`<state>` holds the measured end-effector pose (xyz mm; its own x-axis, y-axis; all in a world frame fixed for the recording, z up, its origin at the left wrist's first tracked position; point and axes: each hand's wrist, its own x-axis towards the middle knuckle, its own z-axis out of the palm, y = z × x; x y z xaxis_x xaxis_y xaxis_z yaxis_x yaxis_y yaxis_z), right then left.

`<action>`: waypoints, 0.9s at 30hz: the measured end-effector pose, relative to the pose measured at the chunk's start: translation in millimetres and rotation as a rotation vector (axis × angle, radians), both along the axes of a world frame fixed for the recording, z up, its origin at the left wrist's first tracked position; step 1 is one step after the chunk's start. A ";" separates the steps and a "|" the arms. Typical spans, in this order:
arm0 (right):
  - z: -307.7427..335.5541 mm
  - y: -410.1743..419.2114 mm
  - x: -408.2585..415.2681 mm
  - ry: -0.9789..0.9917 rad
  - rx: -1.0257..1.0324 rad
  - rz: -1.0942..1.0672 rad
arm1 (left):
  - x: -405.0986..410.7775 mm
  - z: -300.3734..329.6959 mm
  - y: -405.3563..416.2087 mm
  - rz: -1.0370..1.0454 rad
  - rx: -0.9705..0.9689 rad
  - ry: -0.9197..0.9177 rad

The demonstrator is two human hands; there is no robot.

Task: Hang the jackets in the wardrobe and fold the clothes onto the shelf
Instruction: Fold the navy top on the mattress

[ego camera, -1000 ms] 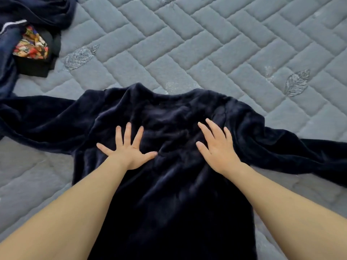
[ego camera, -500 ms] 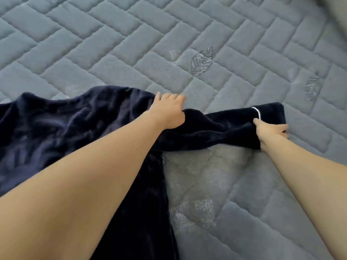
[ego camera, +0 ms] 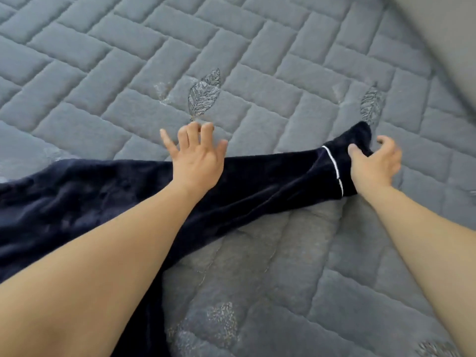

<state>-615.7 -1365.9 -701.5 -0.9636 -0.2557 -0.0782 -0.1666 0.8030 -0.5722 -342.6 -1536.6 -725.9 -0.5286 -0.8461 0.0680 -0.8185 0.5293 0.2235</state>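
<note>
A dark navy fleece garment [ego camera: 77,202] lies spread on the grey quilted bed cover [ego camera: 257,60]. Its right sleeve [ego camera: 270,181] stretches out to the right and ends in a cuff [ego camera: 358,140] edged with a thin white line. My left hand [ego camera: 197,161] lies flat on the sleeve's upper edge with the fingers spread, their tips reaching onto the cover. My right hand [ego camera: 373,166] grips the cuff, thumb on top of the fabric and fingers curled round its far edge. The garment's body runs out of view at the left and bottom.
The quilted cover has a brick pattern with embroidered leaves [ego camera: 203,96]. It is wrinkled below the sleeve [ego camera: 270,240]. A pale beige surface [ego camera: 443,42] borders the bed at the top right.
Both hands left the garment's chest and my view swung right. My right hand took the cuff and pulled the sleeve out longer; my left hand opened flat on the sleeve.
</note>
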 end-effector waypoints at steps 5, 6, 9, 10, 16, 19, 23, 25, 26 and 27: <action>-20.7 0.1 53.8 0.362 0.245 0.409 | 25.0 -57.2 35.0 -0.027 0.183 -0.178; -27.1 -1.9 72.1 0.417 0.216 0.585 | 26.9 -62.5 35.8 -0.034 0.146 -0.197; -47.7 3.6 123.3 0.367 0.255 0.984 | 25.7 -68.2 32.8 -0.022 0.060 -0.191; -53.1 14.2 129.3 0.345 0.286 1.033 | 25.3 -69.1 32.8 -0.027 0.050 -0.182; -44.6 75.8 66.4 0.330 0.585 0.862 | 26.0 -67.6 35.2 -0.031 0.053 -0.197; -32.5 74.4 49.0 0.173 0.725 0.665 | 24.5 -65.0 34.5 -0.032 0.064 -0.230; -24.3 41.2 85.7 0.283 0.390 0.909 | 21.0 -62.7 34.8 -0.018 0.104 -0.291; -33.5 44.2 109.4 0.187 0.429 1.192 | 19.8 -62.1 30.9 -0.021 0.160 -0.289; -38.7 51.5 112.4 0.128 0.539 1.247 | 20.6 -60.3 26.9 -0.027 0.226 -0.272; -43.3 57.6 108.5 0.102 0.663 1.238 | 21.4 -57.2 22.0 -0.043 0.310 -0.247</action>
<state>-507.2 -1308.4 -744.8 -0.1531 -0.8740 -0.4612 -0.9710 0.2196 -0.0939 -321.1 -1514.6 -783.1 -0.5325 -0.7833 -0.3207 -0.8462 0.5024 0.1778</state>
